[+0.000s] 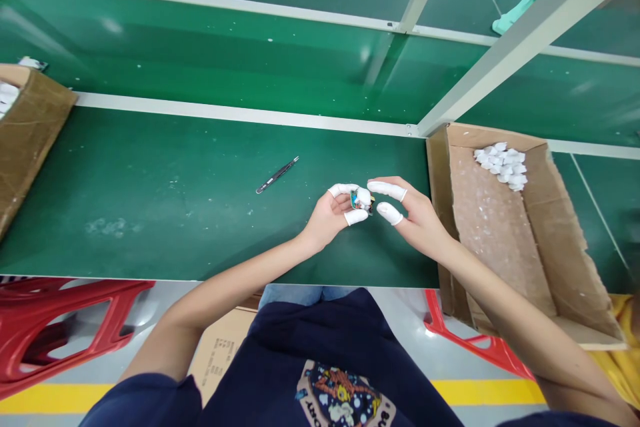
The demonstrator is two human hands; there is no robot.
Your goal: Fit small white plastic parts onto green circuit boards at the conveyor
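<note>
Between the thumb and forefinger of my left hand (330, 217) is a small circuit board (361, 199) with a white lump and coloured parts on it. White finger cots cover those fingertips. My right hand (413, 217) is just to the right of the board, its cot-covered thumb and forefinger apart with a gap between them. Whether its forefinger touches the board I cannot tell. A pair of dark tweezers (277, 175) lies on the green tabletop (200, 213), left of and beyond my hands.
At the right stands an open cardboard box (505, 247) holding a heap of white pieces (501, 165). Another cardboard box (40, 127) with white things sits at the left edge. A pale metal post (505, 47) rises behind the right box. Red stools (75, 327) are below the table.
</note>
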